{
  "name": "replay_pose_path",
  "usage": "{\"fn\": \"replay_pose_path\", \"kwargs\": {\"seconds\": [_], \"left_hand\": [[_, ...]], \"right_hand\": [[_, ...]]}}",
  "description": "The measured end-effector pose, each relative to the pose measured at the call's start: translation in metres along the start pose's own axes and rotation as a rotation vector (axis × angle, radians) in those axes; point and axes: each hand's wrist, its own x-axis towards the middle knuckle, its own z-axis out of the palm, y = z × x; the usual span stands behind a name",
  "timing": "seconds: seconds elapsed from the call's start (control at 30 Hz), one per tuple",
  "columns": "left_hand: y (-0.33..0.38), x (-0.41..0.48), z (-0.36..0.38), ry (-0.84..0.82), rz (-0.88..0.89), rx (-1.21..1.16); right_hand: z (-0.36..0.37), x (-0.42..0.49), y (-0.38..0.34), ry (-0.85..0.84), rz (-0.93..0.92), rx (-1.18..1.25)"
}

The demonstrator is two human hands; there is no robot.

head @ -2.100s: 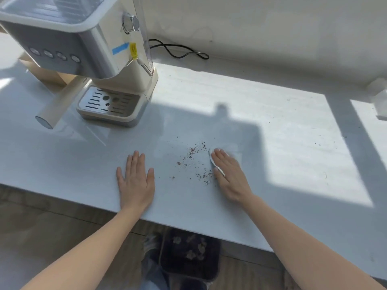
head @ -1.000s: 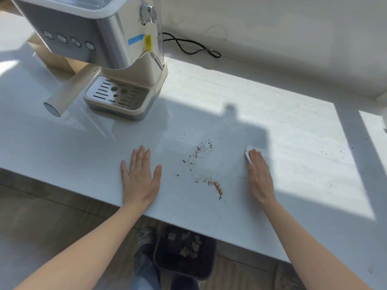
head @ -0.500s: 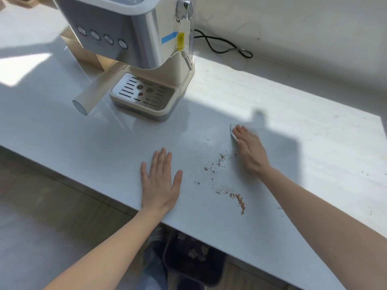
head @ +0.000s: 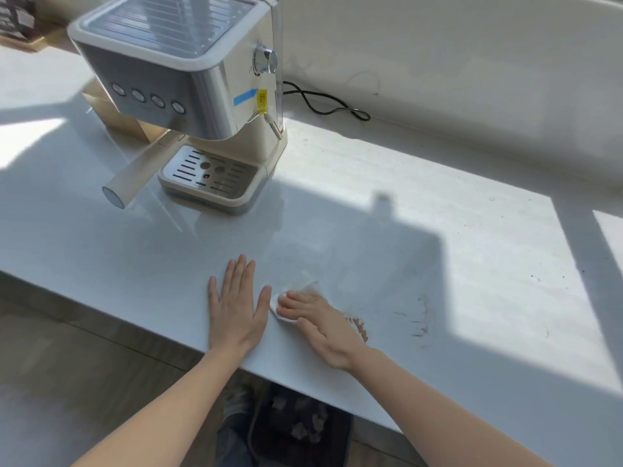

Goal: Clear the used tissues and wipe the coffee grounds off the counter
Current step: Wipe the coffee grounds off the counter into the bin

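Note:
My right hand (head: 318,326) presses a white tissue (head: 308,288) flat on the white counter (head: 455,251); the tissue shows past my fingertips. A small heap of brown coffee grounds (head: 359,326) lies just right of that hand, and a thin smear of grounds (head: 421,318) lies further right. My left hand (head: 236,306) rests flat on the counter, fingers spread, holding nothing, its thumb almost touching the tissue. A dark bin (head: 300,429) with crumpled tissues inside stands on the floor below the counter's front edge.
A steel and cream espresso machine (head: 188,82) stands at the back left, its portafilter handle (head: 135,178) pointing toward the front left. A black cable (head: 323,102) lies behind it by the wall. A few specks dot the sunlit counter at far right.
My right hand has swept the tissue from the far side of the grounds toward me and left, next to my left hand. The scattered grounds are gathered into a heap. The left hand stayed put.

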Motion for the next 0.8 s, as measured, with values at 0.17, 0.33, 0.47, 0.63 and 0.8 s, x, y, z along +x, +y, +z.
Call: {"fn": "replay_pose_path", "kwargs": {"seconds": [0.17,0.33,0.47,0.63,0.8], "left_hand": [[0.0,-0.001,-0.001,-0.001,-0.007,-0.022],[0.0,-0.001,-0.003,-0.01,-0.004,-0.031],[-0.001,-0.001,-0.004,-0.029,-0.01,-0.032],[-0.002,-0.001,-0.003,-0.04,-0.014,-0.006],[-0.003,-0.001,-0.001,-0.023,-0.015,-0.033]], "right_hand": [[0.003,-0.001,-0.003,0.035,0.11,0.13],[-0.022,0.035,0.019,0.193,0.28,0.094],[-0.053,0.081,0.042,0.257,0.337,-0.011],[-0.067,0.134,0.05,0.226,0.272,-0.102],[-0.06,0.151,0.041,0.077,0.149,-0.192]]}}
